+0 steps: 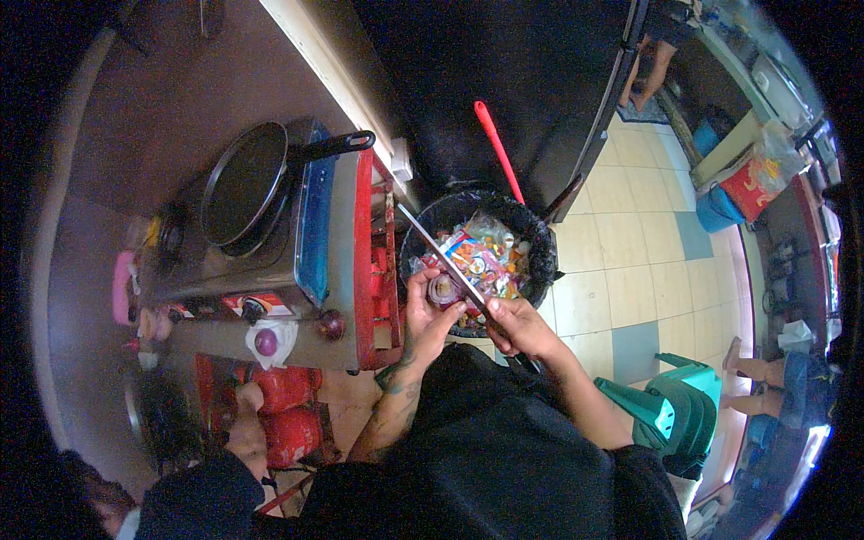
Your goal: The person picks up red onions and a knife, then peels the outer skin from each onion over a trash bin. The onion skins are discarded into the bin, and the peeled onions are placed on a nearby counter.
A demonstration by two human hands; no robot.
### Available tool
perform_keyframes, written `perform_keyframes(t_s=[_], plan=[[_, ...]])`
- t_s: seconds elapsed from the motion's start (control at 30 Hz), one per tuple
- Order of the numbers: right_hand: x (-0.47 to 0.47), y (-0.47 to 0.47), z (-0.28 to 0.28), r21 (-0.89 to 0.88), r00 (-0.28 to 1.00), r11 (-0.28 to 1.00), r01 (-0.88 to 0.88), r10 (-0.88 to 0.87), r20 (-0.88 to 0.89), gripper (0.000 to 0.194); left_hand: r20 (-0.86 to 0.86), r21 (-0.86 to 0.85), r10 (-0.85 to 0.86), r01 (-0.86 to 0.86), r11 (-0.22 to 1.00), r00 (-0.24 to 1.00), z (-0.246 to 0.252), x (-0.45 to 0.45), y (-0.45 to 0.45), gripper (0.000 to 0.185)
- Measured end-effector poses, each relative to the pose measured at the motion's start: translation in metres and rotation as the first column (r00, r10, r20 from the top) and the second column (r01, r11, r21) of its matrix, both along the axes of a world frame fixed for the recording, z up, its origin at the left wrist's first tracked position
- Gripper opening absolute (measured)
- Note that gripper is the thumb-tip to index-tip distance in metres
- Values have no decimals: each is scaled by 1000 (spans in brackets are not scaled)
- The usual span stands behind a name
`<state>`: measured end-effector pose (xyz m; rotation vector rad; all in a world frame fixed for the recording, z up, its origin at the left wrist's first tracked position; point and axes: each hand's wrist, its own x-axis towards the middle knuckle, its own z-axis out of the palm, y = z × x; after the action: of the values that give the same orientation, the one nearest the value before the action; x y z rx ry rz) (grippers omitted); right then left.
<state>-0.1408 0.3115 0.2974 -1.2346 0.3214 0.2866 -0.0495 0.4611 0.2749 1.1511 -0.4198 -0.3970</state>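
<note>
My left hand (426, 317) holds a cut red onion (443, 289), its ringed face turned up, over a bin lined with a black plastic bag (540, 253). In my right hand (518, 325) is the handle of a long-bladed kitchen knife (442, 256); the blade slants up and left across the onion's right side. Whether the edge touches the onion, I cannot tell. Wrappers and food scraps (482, 253) lie inside the bin. To the left, one red onion (266, 342) rests on white paper and another (331, 325) on the metal counter.
A frying pan (246, 185) sits on a gas stove (196, 270) at left, its handle towards the bin. A red stick (499, 152) stands behind the bin. Green plastic stools (682, 412) are at right. Another person's arm (248, 425) is at lower left; other people's legs (756, 388) show at right.
</note>
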Motion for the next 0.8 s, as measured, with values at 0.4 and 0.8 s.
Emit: perform_keyframes(t_s=[0.4, 0.8], plan=[[5, -17, -12, 381, 947, 868, 320, -276, -167, 48, -242, -211, -264, 215, 954, 934, -9, -1, 0, 55], [-1, -18, 4, -451, 962, 893, 13, 112, 249, 50, -423, -141, 15, -82, 987, 906, -19, -17, -29, 50]])
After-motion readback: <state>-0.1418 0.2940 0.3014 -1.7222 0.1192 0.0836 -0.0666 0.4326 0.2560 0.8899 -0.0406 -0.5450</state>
